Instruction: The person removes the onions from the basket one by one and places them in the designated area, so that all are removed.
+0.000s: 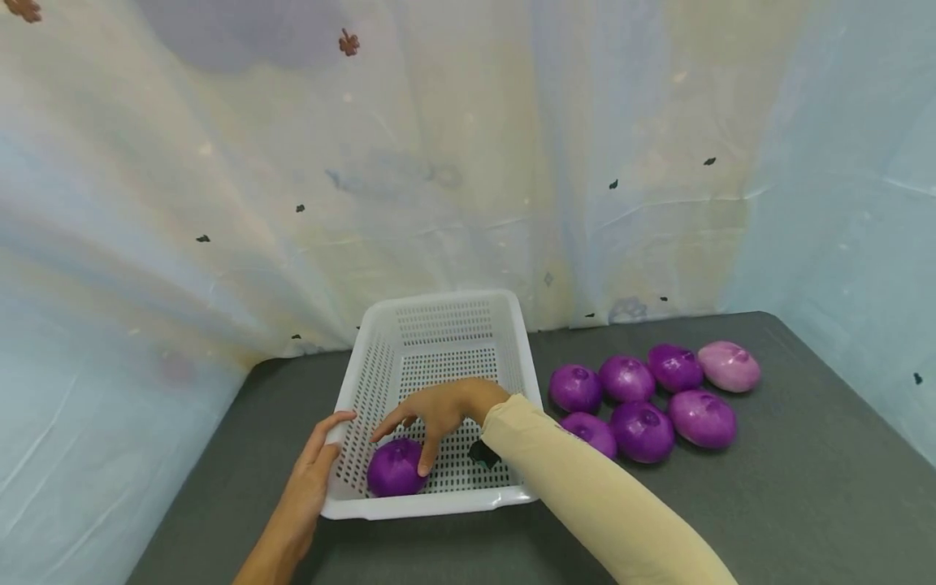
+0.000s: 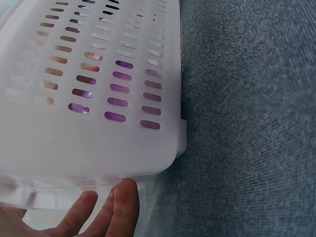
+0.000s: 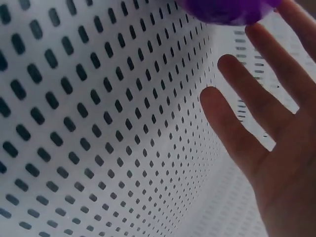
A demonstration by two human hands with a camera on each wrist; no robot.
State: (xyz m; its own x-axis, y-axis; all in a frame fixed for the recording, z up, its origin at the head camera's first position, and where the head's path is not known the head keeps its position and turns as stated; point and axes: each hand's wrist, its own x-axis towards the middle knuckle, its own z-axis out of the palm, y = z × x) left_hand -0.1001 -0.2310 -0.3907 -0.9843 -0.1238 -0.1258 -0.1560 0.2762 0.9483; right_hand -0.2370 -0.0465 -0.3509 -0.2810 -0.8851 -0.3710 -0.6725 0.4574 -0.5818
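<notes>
A purple onion (image 1: 396,468) sits in the near left corner of a white perforated plastic basket (image 1: 439,508). My right hand (image 1: 442,410) reaches into the basket over the onion, its thumb at the onion's right side and its fingers spread above it. In the right wrist view, long straight fingers lie close to the onion (image 3: 227,10), with the fingertips at its lower edge. My left hand (image 1: 310,479) holds the basket's left rim near the front corner. In the left wrist view, its fingers (image 2: 126,202) touch the outer wall, and purple shows through the slots.
Several more purple onions (image 1: 642,432) stand in two rows on the dark grey table (image 1: 804,487), right of the basket; a paler one (image 1: 729,366) is at the far right. A patterned curtain (image 1: 468,162) hangs behind the table. A small black object (image 1: 483,454) shows beneath my right wrist.
</notes>
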